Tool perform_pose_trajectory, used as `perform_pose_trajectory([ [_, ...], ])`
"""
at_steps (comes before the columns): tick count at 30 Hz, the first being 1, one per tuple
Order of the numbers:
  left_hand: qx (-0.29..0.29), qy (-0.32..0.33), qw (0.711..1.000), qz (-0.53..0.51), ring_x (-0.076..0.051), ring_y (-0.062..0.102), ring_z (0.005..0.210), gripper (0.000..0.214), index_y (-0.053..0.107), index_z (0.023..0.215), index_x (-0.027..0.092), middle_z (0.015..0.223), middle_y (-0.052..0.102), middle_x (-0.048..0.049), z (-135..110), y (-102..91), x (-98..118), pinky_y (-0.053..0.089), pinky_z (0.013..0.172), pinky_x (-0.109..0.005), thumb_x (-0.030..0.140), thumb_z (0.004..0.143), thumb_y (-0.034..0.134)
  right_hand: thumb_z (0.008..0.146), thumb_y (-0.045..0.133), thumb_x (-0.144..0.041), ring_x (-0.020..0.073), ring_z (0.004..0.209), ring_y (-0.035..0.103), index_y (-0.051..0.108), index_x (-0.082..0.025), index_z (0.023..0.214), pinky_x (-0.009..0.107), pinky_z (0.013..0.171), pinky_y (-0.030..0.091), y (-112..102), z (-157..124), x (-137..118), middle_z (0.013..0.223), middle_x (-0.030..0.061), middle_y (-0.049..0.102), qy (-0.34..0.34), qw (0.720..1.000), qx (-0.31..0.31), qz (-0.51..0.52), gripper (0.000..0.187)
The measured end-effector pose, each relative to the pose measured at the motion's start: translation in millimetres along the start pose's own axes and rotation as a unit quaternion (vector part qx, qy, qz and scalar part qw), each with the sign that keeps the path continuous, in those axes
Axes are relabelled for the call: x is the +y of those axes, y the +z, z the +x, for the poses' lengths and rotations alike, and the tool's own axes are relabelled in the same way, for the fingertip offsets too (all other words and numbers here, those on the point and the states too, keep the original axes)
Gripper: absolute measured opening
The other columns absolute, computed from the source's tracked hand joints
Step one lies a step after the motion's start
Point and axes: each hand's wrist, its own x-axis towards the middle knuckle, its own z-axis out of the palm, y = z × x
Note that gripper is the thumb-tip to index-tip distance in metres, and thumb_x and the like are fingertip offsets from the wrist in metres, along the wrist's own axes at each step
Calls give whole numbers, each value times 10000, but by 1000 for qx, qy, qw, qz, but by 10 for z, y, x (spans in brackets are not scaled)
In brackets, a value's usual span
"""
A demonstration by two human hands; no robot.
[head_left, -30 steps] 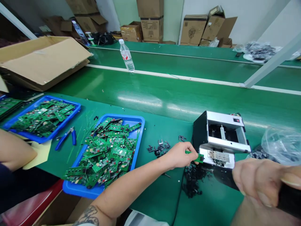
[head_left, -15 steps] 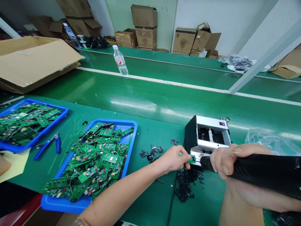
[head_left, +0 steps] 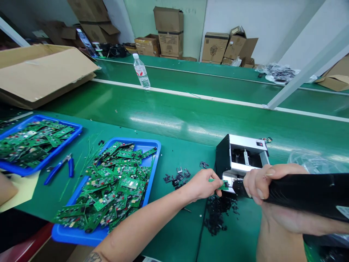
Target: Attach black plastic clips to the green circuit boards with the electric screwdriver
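Note:
Between the thumb and fingers of my left hand [head_left: 203, 183] is a small green circuit board [head_left: 225, 185], held at the front of a black and silver screw feeder [head_left: 247, 141]. My right hand [head_left: 260, 183] wraps round a black electric screwdriver [head_left: 305, 194] lying nearly level, its nose pointing left at the board. Whether the bit touches the board is too small to tell. Small black plastic parts [head_left: 216, 216] are heaped below the feeder, and more black clips [head_left: 178, 177] lie left of it.
A blue tray [head_left: 156, 156] piled with circuit boards stands left of my forearm, another blue tray [head_left: 79, 128] beyond it. Blue-handled cutters [head_left: 58, 171] lie between them. A water bottle [head_left: 141, 72] stands on the white rail. Another person's arm [head_left: 7, 189] shows at the left edge.
The whole view has shifted slightly. Both hands keep their grips on the board and the screwdriver, whose rear end appears a little higher in the picture.

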Motion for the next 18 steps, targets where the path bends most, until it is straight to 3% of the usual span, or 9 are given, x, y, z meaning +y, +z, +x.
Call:
perform_pose_trajectory([
  [2, 3, 3, 1000, 11, -49, 348, 405, 201, 551, 843, 169, 666, 661, 15, 0, 1, 2, 254, 397, -191, 369, 855, 563, 766, 579, -665, 144, 363, 476, 723, -287, 994, 286, 374, 382, 12, 16, -14, 520, -16, 572, -9, 999, -33, 31, 465],
  [8, 14, -1, 999, 33, -56, 367, 421, 197, 559, 862, 170, 672, 665, 14, 8, -1, 0, 267, 410, -193, 366, 848, 561, 820, 547, -622, 179, 463, 551, 735, -319, 1030, 338, 467, 449, -21, 47, -71, 580, 9, 614, 73, 990, -109, 43, 414],
  [13, 11, 5, 999, 34, -52, 369, 419, 223, 568, 863, 164, 686, 670, 7, 21, -1, -21, 261, 417, -194, 387, 852, 567, 766, 558, -685, 149, 386, 484, 726, -303, 1028, 285, 394, 378, -3, 27, 21, 542, -13, 576, 7, 996, -68, 50, 492],
  [16, -10, 4, 1000, 19, -51, 359, 426, 244, 559, 872, 165, 702, 667, -4, -7, -22, 0, 256, 418, -192, 407, 850, 580, 748, 527, -760, 152, 385, 465, 703, -327, 1060, 302, 414, 378, -58, -52, -11, 543, -16, 571, 8, 999, -16, 32, 562],
  [18, -25, -2, 999, 25, -57, 372, 441, 262, 564, 883, 164, 684, 643, 0, -51, -74, 46, 270, 425, -192, 421, 844, 594, 666, 424, -913, 146, 392, 431, 630, -418, 1158, 315, 449, 378, -165, -144, -89, 555, -39, 537, 47, 998, 38, -20, 728],
])
